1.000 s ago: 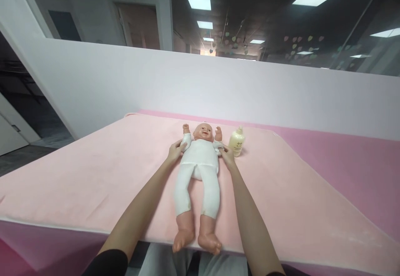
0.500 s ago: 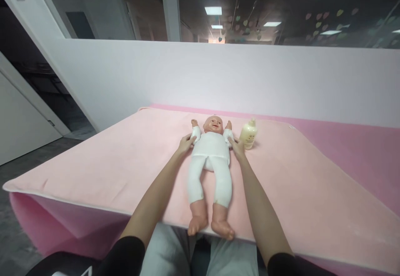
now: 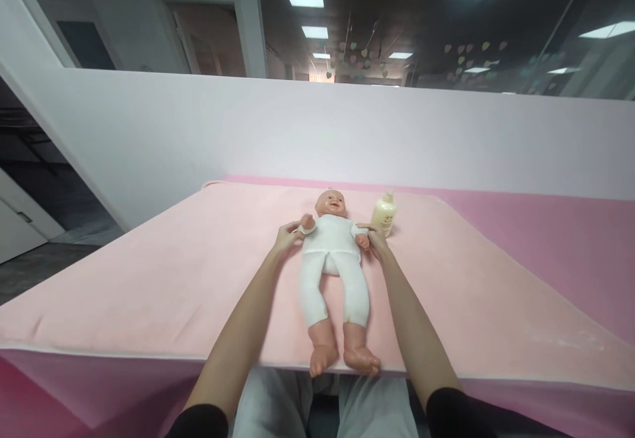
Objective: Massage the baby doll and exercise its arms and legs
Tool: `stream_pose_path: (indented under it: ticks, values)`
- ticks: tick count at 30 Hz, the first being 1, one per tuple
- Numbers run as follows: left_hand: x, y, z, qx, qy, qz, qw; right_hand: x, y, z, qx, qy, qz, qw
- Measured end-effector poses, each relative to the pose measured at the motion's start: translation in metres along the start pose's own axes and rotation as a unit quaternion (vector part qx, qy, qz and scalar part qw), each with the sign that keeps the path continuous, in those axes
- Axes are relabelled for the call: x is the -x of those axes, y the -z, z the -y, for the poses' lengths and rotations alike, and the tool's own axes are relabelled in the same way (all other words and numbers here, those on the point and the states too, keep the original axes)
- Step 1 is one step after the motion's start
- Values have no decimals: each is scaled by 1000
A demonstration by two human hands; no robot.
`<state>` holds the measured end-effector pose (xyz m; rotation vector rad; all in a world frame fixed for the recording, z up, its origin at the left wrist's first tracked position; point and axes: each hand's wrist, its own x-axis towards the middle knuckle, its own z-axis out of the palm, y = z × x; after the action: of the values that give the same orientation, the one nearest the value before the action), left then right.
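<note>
A baby doll (image 3: pixel 333 236) in white clothing lies on its back on the pink mat (image 3: pixel 198 272), head away from me and bare feet at the near edge. My left hand (image 3: pixel 288 235) is closed around the doll's arm on the left, near its raised hand. On the other side my right hand (image 3: pixel 377 239) grips the doll's other arm, whose hand points down toward its hip. Just behind my right hand stands a pale yellow pump bottle (image 3: pixel 384 213). Parts of the doll's sleeves are hidden by my fingers.
A white partition (image 3: pixel 317 133) with dark glass above it rises behind the mat. Pink surface (image 3: pixel 570 246) continues to the right. The mat's front edge (image 3: pixel 149 355) runs across just above my legs.
The doll's arms were up beside its head; both are now lowered along its sides, its hands turned toward me. My hands stayed with the arms. The camera view shifted slightly.
</note>
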<state>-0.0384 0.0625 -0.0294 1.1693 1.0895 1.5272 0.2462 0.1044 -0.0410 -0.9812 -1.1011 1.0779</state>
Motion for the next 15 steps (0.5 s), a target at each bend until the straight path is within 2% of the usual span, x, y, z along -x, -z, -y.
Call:
stream_pose_path:
  ticks: [4,9,12,15]
  values:
    - [-1,0,0,-13,-6,19,1000,-1,-4,-1,-9,31,43,999]
    - [-13,2,13,-30,-13,23,999,-2,-13,0,77,37,16,996]
    - [-21,1,19,-80,-12,-10,997,-5,-17,-2,161,42,-7,986]
    - [-22,-2,19,-171,-7,-66,983,-6,-19,-5,236,72,-31,969]
